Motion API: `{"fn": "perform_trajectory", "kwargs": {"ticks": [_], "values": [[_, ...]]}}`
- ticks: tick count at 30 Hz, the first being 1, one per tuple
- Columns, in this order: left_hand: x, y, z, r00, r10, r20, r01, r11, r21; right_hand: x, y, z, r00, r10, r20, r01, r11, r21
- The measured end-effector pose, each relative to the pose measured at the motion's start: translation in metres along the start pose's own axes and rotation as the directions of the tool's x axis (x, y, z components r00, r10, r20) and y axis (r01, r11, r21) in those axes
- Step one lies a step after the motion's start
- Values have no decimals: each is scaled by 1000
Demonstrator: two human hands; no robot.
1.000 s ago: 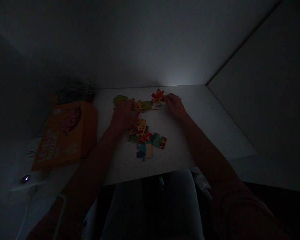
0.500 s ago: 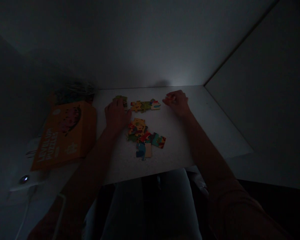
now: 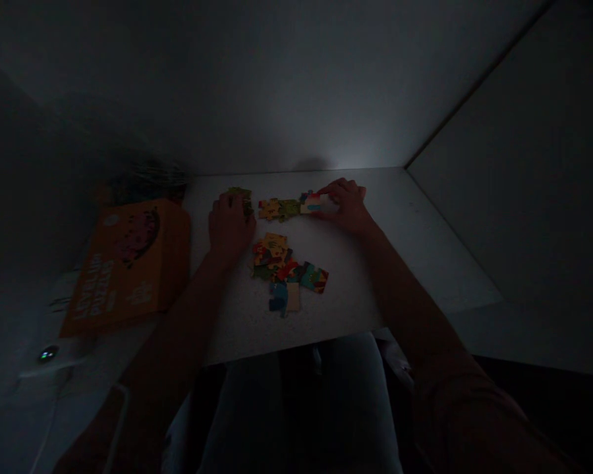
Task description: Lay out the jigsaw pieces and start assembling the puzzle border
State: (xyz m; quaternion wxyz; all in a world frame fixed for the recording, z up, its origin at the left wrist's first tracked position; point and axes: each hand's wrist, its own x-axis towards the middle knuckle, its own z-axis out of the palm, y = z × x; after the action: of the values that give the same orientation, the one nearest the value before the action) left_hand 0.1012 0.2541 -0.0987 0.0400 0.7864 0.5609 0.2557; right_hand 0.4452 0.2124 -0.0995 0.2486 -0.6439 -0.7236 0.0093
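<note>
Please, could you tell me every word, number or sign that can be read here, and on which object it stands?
"LEVEL UP!": first line on the orange box.
"PUZZLES": second line on the same box.
Too small or blurred: the box's smaller lettering and round white mark; the lit marks on the dark round device.
Puzzle pieces: no readable text.

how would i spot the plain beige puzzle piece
On the white table, find the puzzle heap on the near side. At its nearest edge lies the beige piece, just right of a blue piece. Its face looks plain, while its neighbours carry coloured prints.
</note>
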Motion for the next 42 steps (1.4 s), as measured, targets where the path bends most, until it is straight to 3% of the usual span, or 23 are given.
{"fn": "perform_trajectory", "kwargs": {"ticks": [5,8,11,17,24,29,33,42], "values": [[0,7,-8,999,-28,-15,27,998,-53,-2,-9,-8,988,-76,-136,101,976,193],[1,6,-6,998,-16,-64,9,994,-112,-4,-23,-5,968,-241,-70,249,891,380],[1,3,-3,994,10,-107,-25,990,-138,-5,-30,-2,944,-330,-2,295,840,455],[1,3,-1,990,57,-133,-79,982,-170,-5,-21,0,992,-124,31,116,975,192],[3,3,0,980,114,-165,-147,968,-204,-6,-16,14,994,23,111,-21,1000,-19],[5,5,2,960,204,-192,-250,934,-254,-3,-16,24,992,41,116,-39,999,-20],[6,5,3,956,263,-133,-289,925,-247,0,-16,23,996,23,92,-25,1000,14],[4,6,1,979,200,-36,-202,946,-254,2,-12,6,991,75,109,-77,997,14]]}}
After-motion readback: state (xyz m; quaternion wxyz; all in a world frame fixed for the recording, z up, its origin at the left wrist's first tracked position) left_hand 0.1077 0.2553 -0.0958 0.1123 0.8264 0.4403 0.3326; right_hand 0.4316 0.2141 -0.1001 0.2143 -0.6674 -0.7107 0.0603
